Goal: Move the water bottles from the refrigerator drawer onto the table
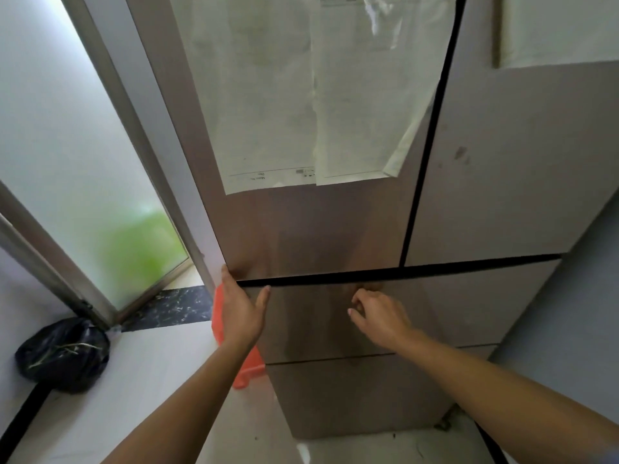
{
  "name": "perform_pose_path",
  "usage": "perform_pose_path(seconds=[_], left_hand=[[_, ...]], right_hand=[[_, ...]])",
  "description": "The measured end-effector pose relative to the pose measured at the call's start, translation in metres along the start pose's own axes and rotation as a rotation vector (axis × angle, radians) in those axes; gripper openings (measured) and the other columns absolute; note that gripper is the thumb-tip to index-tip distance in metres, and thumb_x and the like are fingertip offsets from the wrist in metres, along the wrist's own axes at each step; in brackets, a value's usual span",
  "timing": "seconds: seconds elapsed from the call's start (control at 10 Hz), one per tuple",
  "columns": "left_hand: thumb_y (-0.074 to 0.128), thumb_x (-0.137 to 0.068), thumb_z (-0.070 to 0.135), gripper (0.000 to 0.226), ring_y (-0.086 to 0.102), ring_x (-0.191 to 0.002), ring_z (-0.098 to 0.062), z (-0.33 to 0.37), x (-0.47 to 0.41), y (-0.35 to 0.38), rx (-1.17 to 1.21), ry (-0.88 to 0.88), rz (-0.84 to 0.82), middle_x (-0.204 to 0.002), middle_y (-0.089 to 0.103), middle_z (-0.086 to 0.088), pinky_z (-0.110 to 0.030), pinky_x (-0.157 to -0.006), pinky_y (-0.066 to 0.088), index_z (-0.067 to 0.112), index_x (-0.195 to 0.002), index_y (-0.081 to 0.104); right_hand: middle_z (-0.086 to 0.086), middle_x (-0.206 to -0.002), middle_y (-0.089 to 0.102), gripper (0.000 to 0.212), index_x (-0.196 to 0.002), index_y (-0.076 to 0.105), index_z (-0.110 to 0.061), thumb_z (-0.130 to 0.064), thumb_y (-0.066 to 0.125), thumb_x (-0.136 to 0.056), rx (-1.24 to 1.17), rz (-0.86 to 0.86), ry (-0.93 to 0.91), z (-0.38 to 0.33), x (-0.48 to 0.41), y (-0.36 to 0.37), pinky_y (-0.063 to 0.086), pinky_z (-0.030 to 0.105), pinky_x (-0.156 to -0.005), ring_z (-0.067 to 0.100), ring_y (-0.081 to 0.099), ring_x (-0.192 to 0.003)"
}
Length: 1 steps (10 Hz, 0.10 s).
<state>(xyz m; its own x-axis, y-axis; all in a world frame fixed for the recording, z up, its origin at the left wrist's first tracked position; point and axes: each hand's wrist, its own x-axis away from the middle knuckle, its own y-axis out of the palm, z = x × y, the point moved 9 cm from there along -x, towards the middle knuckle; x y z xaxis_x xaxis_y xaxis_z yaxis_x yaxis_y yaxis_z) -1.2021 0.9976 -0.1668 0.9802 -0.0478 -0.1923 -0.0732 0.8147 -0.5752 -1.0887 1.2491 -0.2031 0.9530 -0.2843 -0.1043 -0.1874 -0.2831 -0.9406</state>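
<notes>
I stand close in front of a brown-grey refrigerator (485, 182). Its upper drawer front (452, 313) is closed, with a dark gap along its top edge. My left hand (239, 306) lies flat against the drawer's top left corner, fingers straight, thumb spread toward the gap. My right hand (376, 314) is at the top edge near the drawer's middle, fingers curled with the tips up at the gap; whether they hook the edge I cannot tell. A second drawer (351, 396) sits below. No water bottles and no table are in view.
White papers (301, 95) hang on the left upper door. An orange plastic object (248, 366) stands on the floor at the fridge's left side. A black rubbish bag (63, 354) lies at the lower left, beside a frosted glass door (67, 162). A grey wall (576, 313) runs along the right.
</notes>
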Motion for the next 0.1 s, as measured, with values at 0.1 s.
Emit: perform_pose_path(seconds=[0.1], left_hand=[[0.070,-0.085,0.035,0.070,0.052,-0.120,-0.038,-0.0068,-0.0073,0.0039,-0.031,-0.037,-0.041,-0.134,0.050,-0.017,-0.050,-0.098,0.047,0.009,-0.136,0.029]], right_hand=[[0.000,-0.099,0.069,0.028,-0.105,0.060,-0.020,-0.044,0.051,-0.093,0.023,0.013,0.061,0.0016,-0.0052,0.0005,0.047,0.031,-0.072,0.022,0.063,-0.093]])
